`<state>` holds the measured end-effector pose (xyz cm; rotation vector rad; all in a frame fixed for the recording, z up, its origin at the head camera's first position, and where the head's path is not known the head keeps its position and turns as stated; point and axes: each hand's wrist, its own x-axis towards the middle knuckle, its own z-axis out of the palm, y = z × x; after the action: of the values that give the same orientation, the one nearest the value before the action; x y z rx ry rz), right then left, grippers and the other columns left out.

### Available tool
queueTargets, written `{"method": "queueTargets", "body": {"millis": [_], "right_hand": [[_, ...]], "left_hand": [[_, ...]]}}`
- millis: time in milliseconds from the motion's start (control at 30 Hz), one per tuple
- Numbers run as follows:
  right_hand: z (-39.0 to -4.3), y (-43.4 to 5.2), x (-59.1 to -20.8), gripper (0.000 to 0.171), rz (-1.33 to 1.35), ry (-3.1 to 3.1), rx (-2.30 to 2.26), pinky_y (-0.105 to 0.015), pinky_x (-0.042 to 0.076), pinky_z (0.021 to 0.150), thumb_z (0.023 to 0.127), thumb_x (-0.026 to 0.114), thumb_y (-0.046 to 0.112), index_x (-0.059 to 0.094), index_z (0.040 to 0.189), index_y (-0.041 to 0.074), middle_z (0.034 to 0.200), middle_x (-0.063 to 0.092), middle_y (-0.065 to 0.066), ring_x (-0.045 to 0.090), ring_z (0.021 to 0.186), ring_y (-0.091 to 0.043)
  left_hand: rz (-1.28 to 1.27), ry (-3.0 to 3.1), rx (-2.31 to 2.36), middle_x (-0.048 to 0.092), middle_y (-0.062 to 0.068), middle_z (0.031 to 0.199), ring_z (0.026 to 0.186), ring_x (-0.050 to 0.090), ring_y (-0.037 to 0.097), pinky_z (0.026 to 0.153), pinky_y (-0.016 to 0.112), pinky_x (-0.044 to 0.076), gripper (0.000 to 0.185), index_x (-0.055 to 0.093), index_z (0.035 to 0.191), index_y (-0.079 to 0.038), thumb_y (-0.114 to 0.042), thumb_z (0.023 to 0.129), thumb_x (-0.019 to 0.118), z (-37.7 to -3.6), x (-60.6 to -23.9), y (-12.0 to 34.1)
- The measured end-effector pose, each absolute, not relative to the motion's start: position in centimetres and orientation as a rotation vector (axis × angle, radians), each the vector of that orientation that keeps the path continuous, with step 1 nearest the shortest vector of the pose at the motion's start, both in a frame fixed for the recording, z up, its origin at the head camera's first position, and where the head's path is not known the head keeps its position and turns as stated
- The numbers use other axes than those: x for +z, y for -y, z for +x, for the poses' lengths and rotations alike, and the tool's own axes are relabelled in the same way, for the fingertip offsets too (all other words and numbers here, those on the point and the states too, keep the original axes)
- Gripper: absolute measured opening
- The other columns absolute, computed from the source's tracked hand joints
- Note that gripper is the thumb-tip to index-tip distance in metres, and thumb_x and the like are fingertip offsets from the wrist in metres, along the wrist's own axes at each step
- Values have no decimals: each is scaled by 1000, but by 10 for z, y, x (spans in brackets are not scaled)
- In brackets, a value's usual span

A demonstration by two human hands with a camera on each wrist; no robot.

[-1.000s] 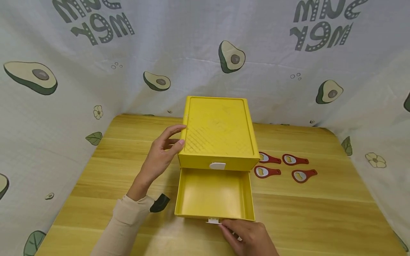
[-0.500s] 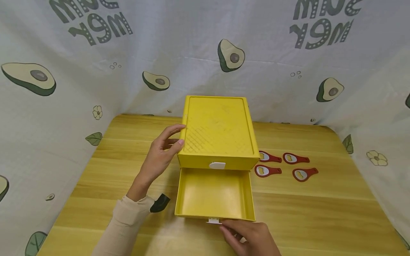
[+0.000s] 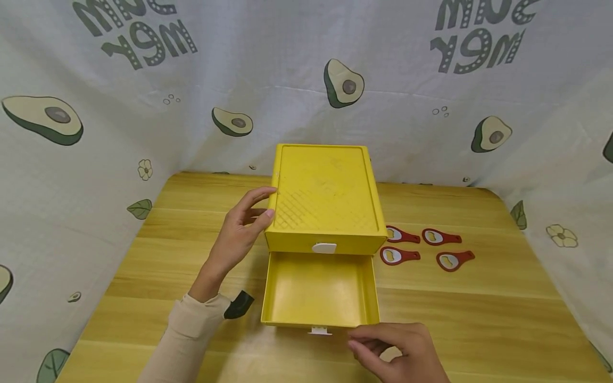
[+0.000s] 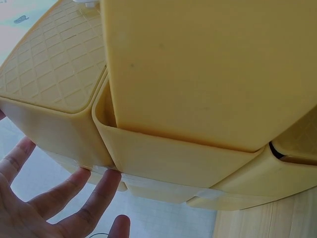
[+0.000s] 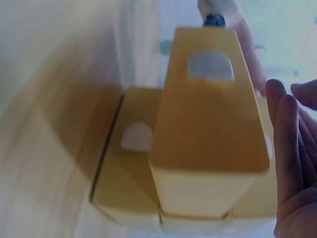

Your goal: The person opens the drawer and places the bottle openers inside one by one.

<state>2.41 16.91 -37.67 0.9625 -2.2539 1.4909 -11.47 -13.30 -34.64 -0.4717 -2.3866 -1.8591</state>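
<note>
left hand (image 3: 238, 232): fingers straight, pressed flat to the left wall of the yellow drawer box (image 3: 327, 198) mid-worktop (image 3: 479, 319) | lower drawer (image 3: 320, 290) pulled fully out, bare wood left open around it | right hand (image 3: 399, 352): loosely curled, nothing held, just off the drawer's front edge, partly cut off | four red bottle openers (image 3: 425, 246) right of the box, leftmost partly hidden

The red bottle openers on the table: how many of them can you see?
4. All lie right of the yellow drawer box: two behind, two in front. The box may hide more.
</note>
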Motion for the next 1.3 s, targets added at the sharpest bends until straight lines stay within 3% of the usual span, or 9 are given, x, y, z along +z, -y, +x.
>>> {"method": "queueTargets", "body": {"millis": [100, 333, 567, 667, 1000, 1133, 1300], "right_hand": [[20, -179, -373, 37, 965, 2241, 1512, -14, 53, 56, 70, 80, -16, 77, 96, 9, 77, 76, 0, 69, 66, 2], [3, -202, -372, 25, 1052, 2154, 1435, -14, 53, 61, 78, 81, -5, 76, 100, 5, 85, 77, -1, 69, 69, -1], [-17, -233, -368, 44, 983, 2298, 1288, -13, 54, 65, 64, 83, -15, 77, 101, 7, 91, 78, 2, 70, 76, 2], [-26, -247, -366, 47, 934, 2380, 1201, -13, 54, 65, 63, 83, -16, 77, 102, 10, 92, 77, 5, 70, 75, 3], [-57, -300, -373, 52, 871, 2622, 909, -11, 51, 70, 68, 84, -8, 75, 110, 21, 103, 72, 19, 67, 79, 3], [-72, -319, -380, 50, 870, 2699, 835, -7, 47, 78, 71, 85, -3, 74, 113, 23, 105, 71, 17, 64, 90, 6], [-89, -341, -389, 42, 840, 2760, 773, -6, 44, 76, 74, 85, 3, 74, 109, 25, 105, 72, 13, 61, 84, 4]], "left_hand": [[-470, 2385, -1862, 49, 0, 148, 120, 61, 30, 98, 51, 49, 42, 52, 143, -27, -22, 102, 59, -114, -346, 133], [-472, 2377, -1857, 49, 0, 148, 119, 61, 30, 98, 50, 49, 42, 53, 143, -27, -21, 101, 59, -115, -346, 133], [-479, 2368, -1865, 50, 1, 148, 119, 61, 30, 97, 50, 49, 42, 53, 143, -27, -21, 101, 59, -116, -345, 133], [-480, 2371, -1866, 49, 1, 148, 120, 61, 30, 97, 50, 49, 42, 53, 143, -26, -21, 101, 59, -116, -345, 132], [-492, 2374, -1871, 50, 0, 147, 119, 61, 29, 97, 49, 49, 42, 52, 143, -27, -22, 102, 58, -116, -347, 134], [-504, 2369, -1869, 50, 0, 147, 119, 61, 29, 98, 51, 48, 42, 52, 143, -26, -22, 102, 58, -117, -348, 135], [-508, 2364, -1871, 50, -1, 147, 119, 61, 29, 96, 49, 50, 41, 53, 143, -26, -21, 102, 58, -117, -348, 136]]}}
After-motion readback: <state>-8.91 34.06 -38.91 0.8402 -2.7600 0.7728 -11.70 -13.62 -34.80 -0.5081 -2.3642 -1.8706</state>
